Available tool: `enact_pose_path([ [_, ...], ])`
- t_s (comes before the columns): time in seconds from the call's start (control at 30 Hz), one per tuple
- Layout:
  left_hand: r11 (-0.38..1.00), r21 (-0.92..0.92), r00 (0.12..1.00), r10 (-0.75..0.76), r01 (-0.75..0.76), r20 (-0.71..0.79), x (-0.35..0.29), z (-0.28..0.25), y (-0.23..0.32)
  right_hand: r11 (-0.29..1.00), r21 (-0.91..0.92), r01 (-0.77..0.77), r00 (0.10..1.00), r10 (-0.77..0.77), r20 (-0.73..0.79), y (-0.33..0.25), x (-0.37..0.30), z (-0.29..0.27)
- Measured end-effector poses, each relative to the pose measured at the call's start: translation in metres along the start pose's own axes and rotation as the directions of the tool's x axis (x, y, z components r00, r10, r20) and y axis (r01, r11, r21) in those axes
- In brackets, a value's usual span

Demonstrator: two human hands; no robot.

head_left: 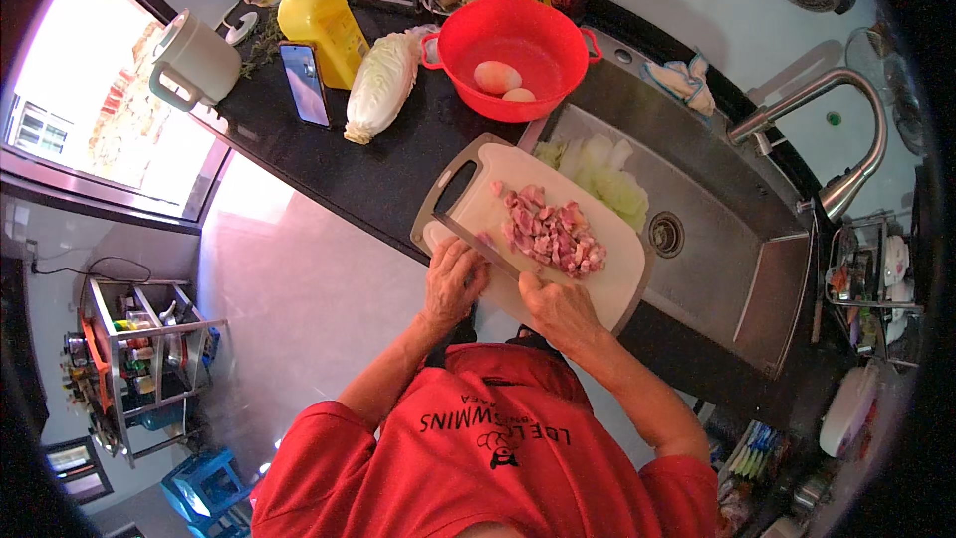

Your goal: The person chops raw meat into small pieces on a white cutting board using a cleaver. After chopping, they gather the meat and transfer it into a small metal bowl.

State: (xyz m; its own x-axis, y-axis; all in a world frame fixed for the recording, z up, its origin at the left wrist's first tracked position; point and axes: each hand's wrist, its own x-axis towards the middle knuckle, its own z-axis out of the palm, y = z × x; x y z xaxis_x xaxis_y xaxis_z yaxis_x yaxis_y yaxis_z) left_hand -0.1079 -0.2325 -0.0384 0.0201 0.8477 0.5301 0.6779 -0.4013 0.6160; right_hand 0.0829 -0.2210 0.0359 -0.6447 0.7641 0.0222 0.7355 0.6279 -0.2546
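My right hand (563, 311) is closed round the handle of a knife. The knife blade (476, 241) slants away to the left, low over the near-left part of a white cutting board (622, 284). My left hand (454, 282) is at the board's near-left edge, close beside the blade, with fingers bent and together. What lies under its fingertips is hidden. A small bit of meat (485, 238) shows right by the blade. Farther right on the board lies a pile of chopped raw meat (554, 231). The board rests across the counter edge and the sink.
Pale green leaves (602, 177) lie in the steel sink (712, 274), behind the board. A red colander (513, 45) holding eggs (497, 77) stands beyond. On the dark counter (289, 154) are a cabbage (383, 85), a phone (306, 85), a yellow pump bottle (324, 30) and a pitcher (195, 60). A faucet (861, 154) arches at right.
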Motion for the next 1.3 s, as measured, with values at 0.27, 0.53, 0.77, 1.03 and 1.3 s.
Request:
enact_pose_path([
  [0.27, 1.0, 0.001, 1.0, 0.002, -0.002, 0.023, -0.003, 0.0, -0.003, 0.999, 0.033, 0.002, 0.998, 0.0, -0.061, -0.018, 0.057, 0.011],
  [0.53, 0.998, -0.041, 0.998, 0.047, -0.049, -0.052, 0.001, -0.002, -0.003, 0.996, -0.081, 0.046, 0.995, -0.053, -0.083, -0.009, 0.032, 0.0],
  [0.77, 0.969, -0.248, 0.999, 0.013, -0.022, -0.041, 0.012, -0.009, 0.0, 0.988, 0.073, -0.14, 0.987, 0.133, 0.089, 0.02, -0.017, -0.018],
  [1.03, 0.995, 0.021, 0.995, 0.1, -0.1, 0.013, 0.003, 0.002, 0.006, 0.986, 0.132, -0.098, 0.994, 0.102, -0.029, 0.021, -0.028, -0.01],
  [1.3, 0.994, 0.055, 0.994, 0.1, -0.098, -0.035, 0.003, 0.008, 0.006, 0.998, 0.015, -0.059, 0.998, 0.059, -0.024, 0.005, -0.039, -0.016],
])
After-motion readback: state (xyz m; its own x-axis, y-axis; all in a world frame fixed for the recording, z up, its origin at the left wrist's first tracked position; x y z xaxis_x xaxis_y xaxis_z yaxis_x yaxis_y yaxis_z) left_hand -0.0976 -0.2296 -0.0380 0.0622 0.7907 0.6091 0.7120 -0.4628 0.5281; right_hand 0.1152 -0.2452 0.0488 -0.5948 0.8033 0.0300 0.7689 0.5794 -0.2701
